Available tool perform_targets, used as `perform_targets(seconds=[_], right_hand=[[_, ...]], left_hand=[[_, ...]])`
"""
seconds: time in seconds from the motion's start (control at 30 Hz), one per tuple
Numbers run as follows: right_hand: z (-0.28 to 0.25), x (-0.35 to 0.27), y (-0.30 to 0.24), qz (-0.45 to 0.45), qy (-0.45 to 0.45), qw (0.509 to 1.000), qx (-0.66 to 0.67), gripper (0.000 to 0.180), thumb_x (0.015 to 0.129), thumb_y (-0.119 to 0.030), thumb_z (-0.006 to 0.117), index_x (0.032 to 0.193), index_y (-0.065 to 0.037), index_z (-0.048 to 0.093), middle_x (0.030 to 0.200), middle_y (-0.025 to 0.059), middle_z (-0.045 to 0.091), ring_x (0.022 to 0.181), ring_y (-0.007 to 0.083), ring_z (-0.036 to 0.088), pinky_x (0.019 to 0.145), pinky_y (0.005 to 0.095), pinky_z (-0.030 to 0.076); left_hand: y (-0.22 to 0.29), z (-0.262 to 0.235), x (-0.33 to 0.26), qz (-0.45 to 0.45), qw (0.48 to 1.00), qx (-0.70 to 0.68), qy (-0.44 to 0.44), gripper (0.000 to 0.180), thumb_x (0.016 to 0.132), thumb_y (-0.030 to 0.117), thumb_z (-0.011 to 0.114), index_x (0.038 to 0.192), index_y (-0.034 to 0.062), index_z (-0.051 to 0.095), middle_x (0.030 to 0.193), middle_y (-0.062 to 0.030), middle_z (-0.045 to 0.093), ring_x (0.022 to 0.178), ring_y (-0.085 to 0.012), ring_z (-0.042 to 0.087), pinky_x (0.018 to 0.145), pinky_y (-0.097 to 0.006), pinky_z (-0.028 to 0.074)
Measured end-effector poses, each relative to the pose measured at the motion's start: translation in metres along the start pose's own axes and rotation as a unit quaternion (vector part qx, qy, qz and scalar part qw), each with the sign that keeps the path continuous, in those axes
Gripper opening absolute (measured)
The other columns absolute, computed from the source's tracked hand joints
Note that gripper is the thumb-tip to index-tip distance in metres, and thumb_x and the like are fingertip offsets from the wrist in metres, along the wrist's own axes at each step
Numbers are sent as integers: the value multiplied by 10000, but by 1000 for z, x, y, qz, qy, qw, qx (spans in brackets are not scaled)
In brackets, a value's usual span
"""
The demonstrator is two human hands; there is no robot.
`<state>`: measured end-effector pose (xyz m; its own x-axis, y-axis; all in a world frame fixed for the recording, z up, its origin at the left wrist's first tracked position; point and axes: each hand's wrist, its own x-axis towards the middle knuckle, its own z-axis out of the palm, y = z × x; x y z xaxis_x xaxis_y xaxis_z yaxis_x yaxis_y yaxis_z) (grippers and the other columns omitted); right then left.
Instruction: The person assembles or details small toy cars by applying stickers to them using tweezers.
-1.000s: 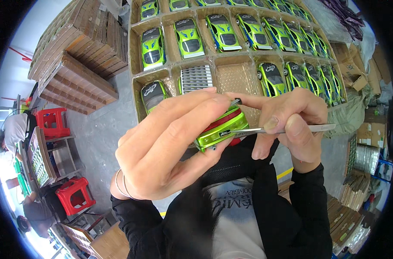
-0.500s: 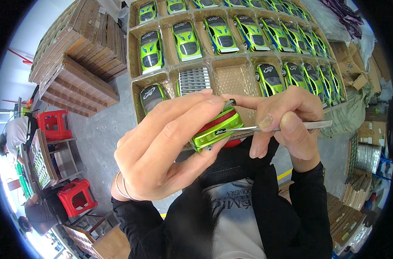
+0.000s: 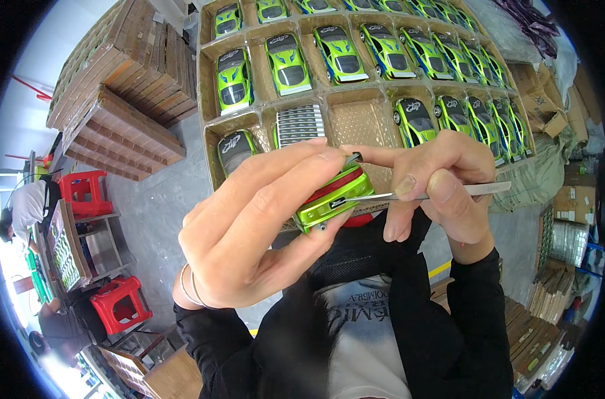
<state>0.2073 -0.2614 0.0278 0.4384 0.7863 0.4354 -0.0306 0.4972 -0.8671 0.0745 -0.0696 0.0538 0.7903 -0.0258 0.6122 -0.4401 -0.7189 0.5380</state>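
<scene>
Green toy car [image 3: 332, 198] barely moved; metal tool [image 3: 386, 197] apparently still touching rear.

The toy car [image 3: 323, 209] is glossy, probably plastic, and the slim tool [image 3: 486, 189] smooth, shiny metal.

1. Factory workshop.
2. Identical green toy cars [image 3: 342, 53] rowed in a divided tray [image 3: 359, 114].
3. Stacked trays [image 3: 133, 80] left, cartons [image 3: 577, 197] right.
4. People [image 3: 28, 201] and red stools [image 3: 119, 287] along one side, grey floor [image 3: 146, 229].
</scene>
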Motion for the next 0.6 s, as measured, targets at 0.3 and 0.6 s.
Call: perform_targets(seconds=[0.3, 0.6], right_hand=[[-3, 1, -2, 7, -6, 1000, -9, 182, 1006, -108, 500, 949, 43, 585, 671, 130, 660, 597, 165, 656, 1082, 490, 424], [-3, 0, -2, -11, -9, 1000, -16, 173, 1000, -88, 501, 949, 51, 591, 670, 127, 662, 602, 159, 660, 1067, 491, 439]], left_hand=[[1, 4, -1, -2, 1000, 10, 7, 476, 663, -42, 826, 1108, -67, 659, 1075, -234, 699, 1005, -316, 692, 879, -369, 537], [1, 6, -2, 5, 1000, 8, 12, 484, 661, -41, 831, 1111, -67, 655, 1069, -238, 700, 1002, -316, 695, 877, -368, 536]])
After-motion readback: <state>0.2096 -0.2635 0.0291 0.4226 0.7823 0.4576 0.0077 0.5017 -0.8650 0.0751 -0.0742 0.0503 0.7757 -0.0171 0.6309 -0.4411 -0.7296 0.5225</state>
